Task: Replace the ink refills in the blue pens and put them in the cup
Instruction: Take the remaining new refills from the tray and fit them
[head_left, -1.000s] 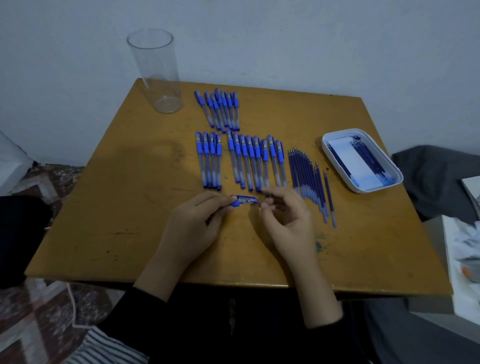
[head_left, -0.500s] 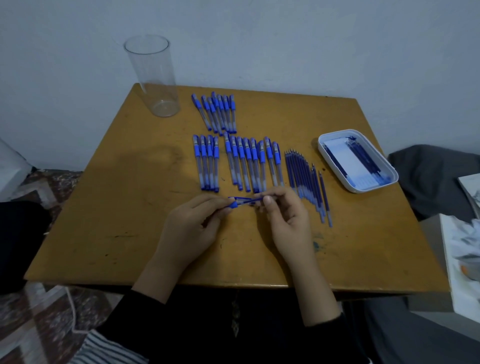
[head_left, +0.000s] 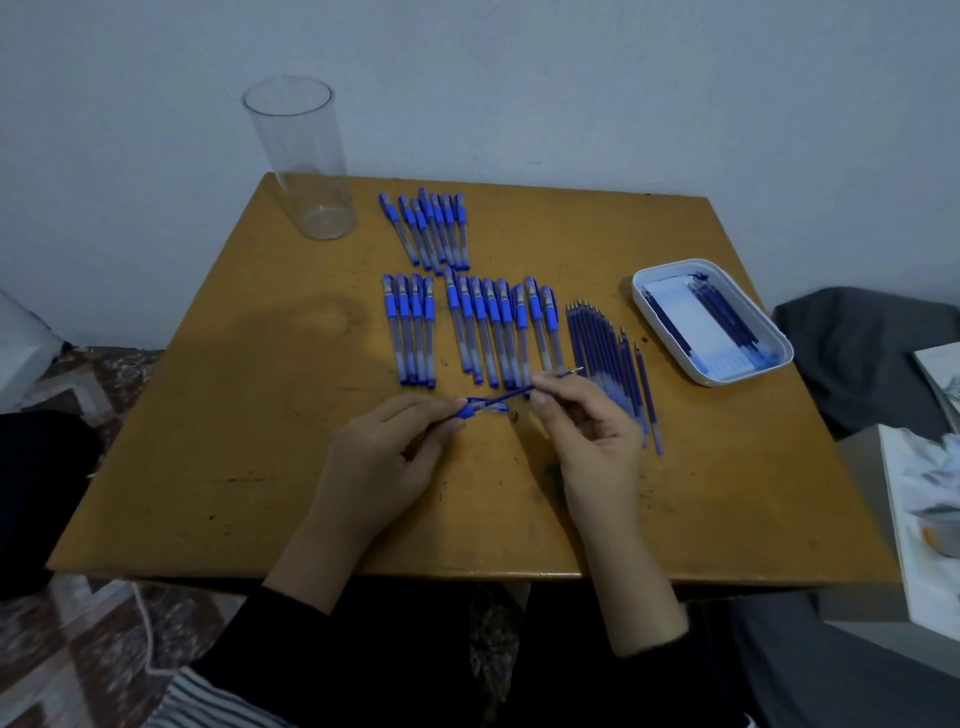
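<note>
My left hand (head_left: 384, 457) grips a blue pen barrel (head_left: 470, 409) near the middle of the brown table (head_left: 249, 415). My right hand (head_left: 587, 431) pinches a thin ink refill (head_left: 511, 395) that sticks partway out of the barrel, its tip pointing right. Rows of blue pens (head_left: 488, 327) lie beyond my hands, with another group of pens (head_left: 431, 228) further back. A row of loose refills (head_left: 608, 358) lies to the right. The clear cup (head_left: 304, 156) stands at the back left corner with nothing in it.
A white tray (head_left: 727, 374) holding several refills sits at the table's right side. A small dark piece (head_left: 514, 414) lies on the table between my hands. Grey cloth and papers lie off the table's right edge.
My right hand has drawn the refill further out of the barrel toward the right. My left hand has stayed in place on the barrel.
</note>
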